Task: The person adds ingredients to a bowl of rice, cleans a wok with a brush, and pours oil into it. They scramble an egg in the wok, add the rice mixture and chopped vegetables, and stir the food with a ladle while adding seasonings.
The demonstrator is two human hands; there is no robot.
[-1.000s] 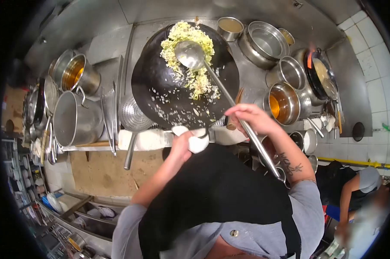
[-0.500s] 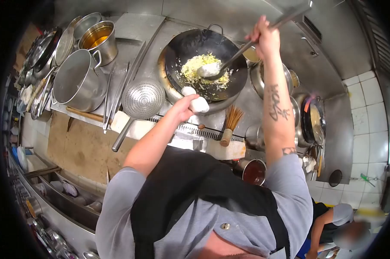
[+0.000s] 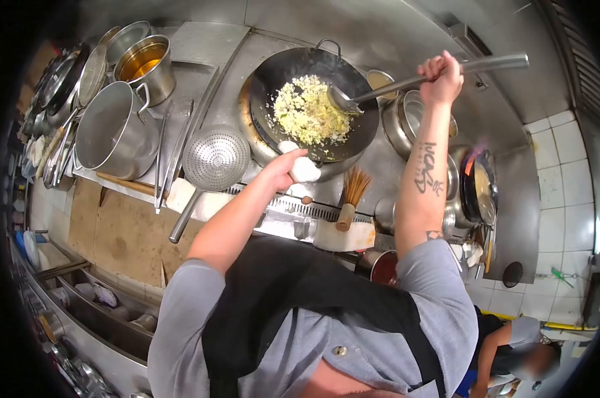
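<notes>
A black wok sits on the burner, with chopped pale yellow and white food spread over its bottom. My left hand is closed on a folded white cloth at the wok's near rim; whatever part of the wok lies under the cloth is hidden. In my right hand is the long handle of a metal ladle, gripped in a fist. The ladle's bowl is inside the wok, at the right side of the food.
Left of the wok lies a perforated strainer, beside a large empty pot and a pot of amber liquid. A bamboo brush stands near the front edge. Another person is at the lower right.
My right hand has moved right and down, taking the ladle's bowl to the food's right side. The white mass on the food is no longer visible, and the food is spread wider.
</notes>
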